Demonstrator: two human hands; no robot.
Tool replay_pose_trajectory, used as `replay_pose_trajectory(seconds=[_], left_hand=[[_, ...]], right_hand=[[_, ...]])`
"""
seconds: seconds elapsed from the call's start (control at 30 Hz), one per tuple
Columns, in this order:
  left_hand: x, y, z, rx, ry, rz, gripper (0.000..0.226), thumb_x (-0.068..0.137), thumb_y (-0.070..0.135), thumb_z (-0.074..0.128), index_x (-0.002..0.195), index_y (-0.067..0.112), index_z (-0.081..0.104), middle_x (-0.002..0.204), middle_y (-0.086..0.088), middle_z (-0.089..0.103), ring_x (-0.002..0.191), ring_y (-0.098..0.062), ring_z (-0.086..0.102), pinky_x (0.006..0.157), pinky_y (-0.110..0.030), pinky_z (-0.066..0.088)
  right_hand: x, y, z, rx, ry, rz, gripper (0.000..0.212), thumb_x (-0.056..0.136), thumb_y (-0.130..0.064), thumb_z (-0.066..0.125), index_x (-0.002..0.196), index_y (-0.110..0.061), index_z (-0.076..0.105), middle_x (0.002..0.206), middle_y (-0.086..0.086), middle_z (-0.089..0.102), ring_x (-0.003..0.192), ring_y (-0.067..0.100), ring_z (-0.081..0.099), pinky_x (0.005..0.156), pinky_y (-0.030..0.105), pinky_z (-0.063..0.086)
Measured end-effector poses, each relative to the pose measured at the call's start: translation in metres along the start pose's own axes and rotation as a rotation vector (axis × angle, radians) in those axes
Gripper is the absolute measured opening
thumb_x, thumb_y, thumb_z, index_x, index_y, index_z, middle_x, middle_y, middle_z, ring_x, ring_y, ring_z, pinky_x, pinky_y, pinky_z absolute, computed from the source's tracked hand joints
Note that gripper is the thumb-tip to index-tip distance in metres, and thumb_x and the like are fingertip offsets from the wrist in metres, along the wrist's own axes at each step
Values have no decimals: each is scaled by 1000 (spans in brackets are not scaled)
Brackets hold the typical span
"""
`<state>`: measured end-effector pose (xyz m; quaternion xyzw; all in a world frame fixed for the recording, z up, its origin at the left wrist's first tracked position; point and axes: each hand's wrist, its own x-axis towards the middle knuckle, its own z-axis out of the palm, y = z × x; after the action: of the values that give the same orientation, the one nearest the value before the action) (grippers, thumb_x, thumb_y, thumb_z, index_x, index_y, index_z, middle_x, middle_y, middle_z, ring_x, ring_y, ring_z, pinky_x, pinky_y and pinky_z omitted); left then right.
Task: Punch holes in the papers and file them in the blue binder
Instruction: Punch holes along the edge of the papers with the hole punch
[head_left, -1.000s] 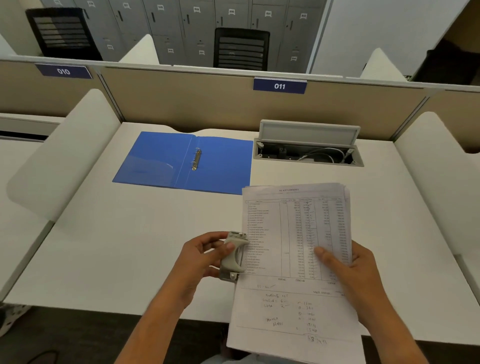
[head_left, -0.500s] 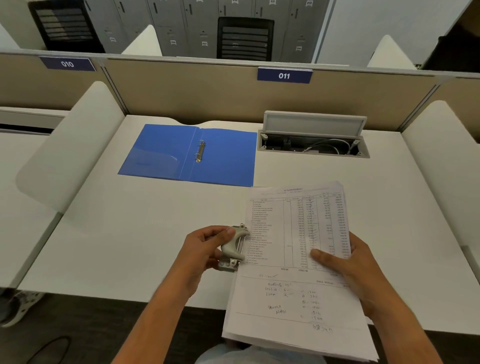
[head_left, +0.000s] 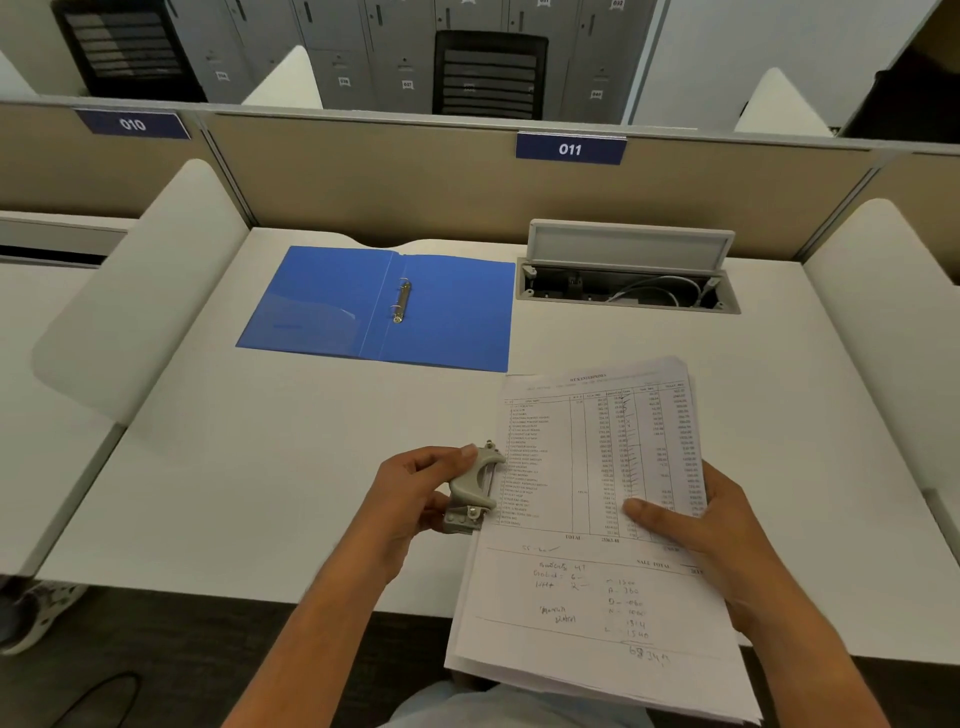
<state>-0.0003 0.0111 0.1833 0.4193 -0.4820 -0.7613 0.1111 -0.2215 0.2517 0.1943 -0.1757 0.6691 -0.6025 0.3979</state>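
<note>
Grey metal and plastic, the hole punch (head_left: 472, 488) sits in my left grip (head_left: 415, 499), fingers and thumb curled round its lever and base. Its slot is set onto the left edge of the papers (head_left: 587, 571), about midway up the stack. I cannot tell whether the lever is pressed fully down.

My right grip (head_left: 696, 525) pinches the same stack at its right edge, with the thumb flat on the top sheet over the printed columns and the fingers tucked beneath. The stack is over the near edge of the tabletop (head_left: 260, 493), its lower end hanging out toward my lap. The top sheet carries a printed table with handwritten figures below it.

The blue binder (head_left: 447, 317) lies open and flat farther back on the tabletop, left of the papers and apart from them. Its metal rings (head_left: 401, 301) are at the spine, too small for me to say if they are parted. Just right of the binder, a cable box (head_left: 628, 283) stands with its lid raised.
</note>
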Motion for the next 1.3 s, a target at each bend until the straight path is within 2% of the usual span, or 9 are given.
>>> replay_pose_trajectory(seconds=[0.2,0.33,0.47,0.53,0.67,0.87,1.07,1.23,1.3], left_hand=[[4,2,-4,-9,19,-8,46,76,52,87,109,19,86,109,-19,82,71,-31,73,55,-31,59],[7,3,-7,-32,6,-28,50,75,52,89,109,16,86,107,-24,79,77,-36,69,59,-35,59],[11,2,-11,-58,-25,-53,60,73,57,91,111,11,85,100,-19,77,76,-33,70,60,-33,61],[12,1,-12,-56,-30,-66,61,75,58,90,112,10,85,107,-26,78,79,-34,70,60,-32,61],[14,1,-13,-62,-19,-77,63,72,59,88,112,10,85,108,-25,78,76,-31,70,57,-31,60],[18,0,-12,-62,24,-57,61,70,58,93,107,10,85,96,-12,81,70,-30,73,57,-31,61],[17,0,-12,-106,108,-8,47,80,45,88,110,9,82,103,-16,83,73,-36,80,60,-36,66],[15,2,-9,-133,144,39,56,77,45,88,118,10,76,103,-12,84,79,-39,82,64,-39,68],[16,4,-8,-151,169,61,60,74,46,88,121,11,74,103,-10,84,80,-39,83,64,-39,68]], right_hand=[[0,-2,3,-16,-22,-1,66,64,-20,105,123,-32,75,121,2,84,100,34,85,74,47,70],[0,-3,4,-25,-58,11,72,61,-19,104,125,-33,74,123,4,84,102,34,84,75,47,70],[-2,-8,4,-29,-86,25,90,45,-36,112,126,-32,73,124,5,83,103,35,84,75,48,70],[-2,-11,3,-42,-98,27,89,42,-40,113,123,-34,75,123,5,84,102,35,84,74,48,70],[-1,-16,2,-62,-105,25,87,40,-43,112,119,-40,75,119,2,84,99,34,85,71,47,71],[2,-15,7,-73,-90,-1,76,52,-30,107,120,-41,74,121,1,84,101,32,84,73,46,71],[4,-10,7,-80,-30,-30,77,62,-17,107,127,-36,71,125,0,83,105,32,83,79,54,70],[0,-13,15,-116,34,-91,66,59,-27,100,111,-57,72,118,-18,82,100,15,83,69,36,70],[-1,-14,17,-125,49,-114,67,61,-27,100,110,-61,71,118,-21,81,102,11,82,69,33,69]])
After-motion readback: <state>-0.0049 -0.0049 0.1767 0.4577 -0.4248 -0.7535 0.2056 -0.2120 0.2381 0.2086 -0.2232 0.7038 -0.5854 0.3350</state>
